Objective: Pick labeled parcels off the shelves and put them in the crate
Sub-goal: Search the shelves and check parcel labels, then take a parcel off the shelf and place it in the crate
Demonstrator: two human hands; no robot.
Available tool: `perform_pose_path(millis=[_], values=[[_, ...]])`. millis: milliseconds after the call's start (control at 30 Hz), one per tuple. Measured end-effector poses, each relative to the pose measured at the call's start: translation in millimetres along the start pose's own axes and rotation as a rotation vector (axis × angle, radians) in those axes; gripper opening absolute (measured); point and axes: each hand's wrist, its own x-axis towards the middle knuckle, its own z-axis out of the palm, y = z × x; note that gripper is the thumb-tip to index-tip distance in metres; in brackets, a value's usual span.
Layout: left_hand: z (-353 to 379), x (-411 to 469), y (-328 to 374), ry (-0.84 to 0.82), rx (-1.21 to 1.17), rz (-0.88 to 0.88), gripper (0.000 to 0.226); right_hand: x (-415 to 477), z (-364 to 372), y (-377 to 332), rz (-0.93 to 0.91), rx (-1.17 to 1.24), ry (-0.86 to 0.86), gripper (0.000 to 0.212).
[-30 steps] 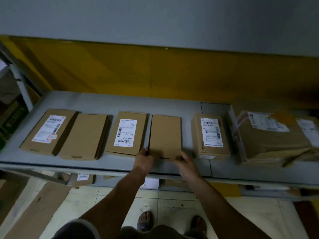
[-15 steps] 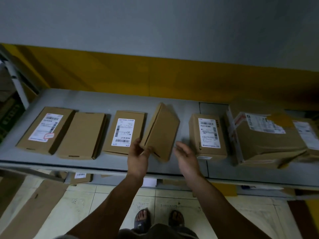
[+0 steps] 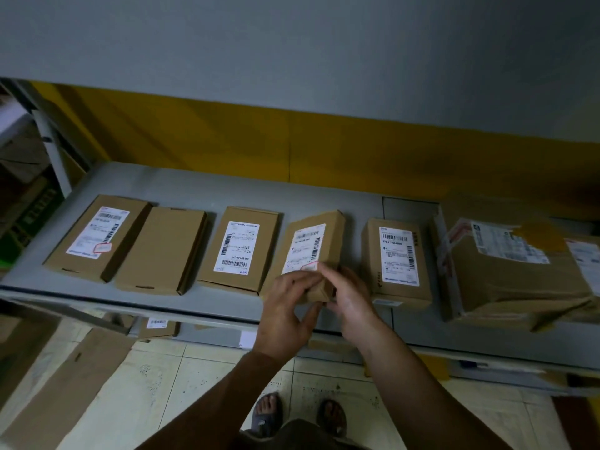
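Observation:
Several flat cardboard parcels lie in a row on a grey metal shelf (image 3: 227, 186). Both hands hold the fourth parcel (image 3: 328, 235) by its near end, tilted, its white label facing up. My left hand (image 3: 285, 306) grips the near left corner; my right hand (image 3: 347, 293) pinches the near right corner. To its left lie a labeled parcel (image 3: 238, 248), a plain unlabeled one (image 3: 162, 248) and another labeled one (image 3: 97, 235). A labeled box (image 3: 397, 258) sits to the right. No crate is in view.
A large taped labeled carton (image 3: 506, 267) fills the shelf's right end. A lower shelf holds another labeled parcel (image 3: 157, 324). Flattened cardboard (image 3: 65, 384) lies on the tiled floor at left. My sandaled feet show below. A yellow and grey wall stands behind.
The fourth parcel lay flat with its plain side up; my left hand tipped it up and both hands turned it over, so its label now shows.

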Motion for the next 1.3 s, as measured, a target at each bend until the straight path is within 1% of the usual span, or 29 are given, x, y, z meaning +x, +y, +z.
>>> perform_pose_path(millis=[67,133,233,300,333,367,433,467,533,600,700,800,867,1000,1167,1233,1300], values=[[-1.6,-3.2,-0.3,-0.016,-0.05,0.0,0.039,2.1,-4.2,3.2,0.014,-0.002,0.007,0.027],[-6.1,-3.5,-2.3,-0.009,-0.118,-0.077,0.029,4.0,-7.6,6.3,0.018,-0.02,0.018,0.024],[-17.7,-1.0,-6.3,0.108,-0.137,-0.151,0.026,4.7,-12.4,9.1,0.02,-0.009,0.037,0.017],[-25.8,2.3,-6.6,0.192,-0.131,-0.216,0.024,4.1,-16.0,9.3,0.03,0.012,0.018,0.018],[-28.5,3.3,-6.1,0.23,-0.161,-0.28,0.024,2.9,-17.2,8.7,0.034,0.022,-0.002,0.019],[-30.6,4.5,-4.5,0.256,-0.232,-0.372,0.028,1.9,-18.6,8.1,0.035,0.036,-0.018,0.021],[-34.1,8.7,-1.5,0.274,-0.484,-0.561,0.033,0.2,-20.3,6.3,0.014,0.096,-0.05,0.025],[-36.0,10.1,-0.9,0.273,-0.591,-0.608,0.032,-0.8,-20.8,5.5,0.002,0.128,-0.059,0.026],[-40.9,11.2,1.0,0.262,-0.68,-0.613,0.028,-4.2,-21.0,2.4,-0.024,0.173,-0.071,0.027],[-46.4,10.8,5.4,0.261,-0.715,-0.591,0.028,-7.6,-22.1,1.0,-0.07,0.211,-0.078,0.022],[-52.3,8.3,10.8,0.253,-0.76,-0.559,0.03,-14.8,-23.6,-1.1,-0.126,0.228,-0.1,0.022],[-58.3,3.9,17.6,0.253,-0.781,-0.53,0.044,-21.9,-23.4,-2.2,-0.167,0.231,-0.14,0.036],[-61.1,-0.1,20.9,0.262,-0.784,-0.508,0.041,-25.1,-23.1,-2.1,-0.191,0.228,-0.146,0.04],[-64.5,-6.1,22.1,0.276,-0.808,-0.479,0.037,-29.6,-22.4,-2.2,-0.226,0.216,-0.16,0.042],[-65.6,-6.4,22.3,0.266,-0.826,-0.538,0.041,-29.8,-19.1,5.0,-0.21,0.23,-0.131,0.043],[-62.9,-7.5,20.2,0.207,-0.852,-0.589,0.053,-31.0,-17.8,7.9,-0.204,0.246,-0.115,0.045],[-58.4,-9.6,19.2,0.127,-0.889,-0.651,0.058,-32.1,-17.5,12.5,-0.216,0.251,-0.094,0.046]])
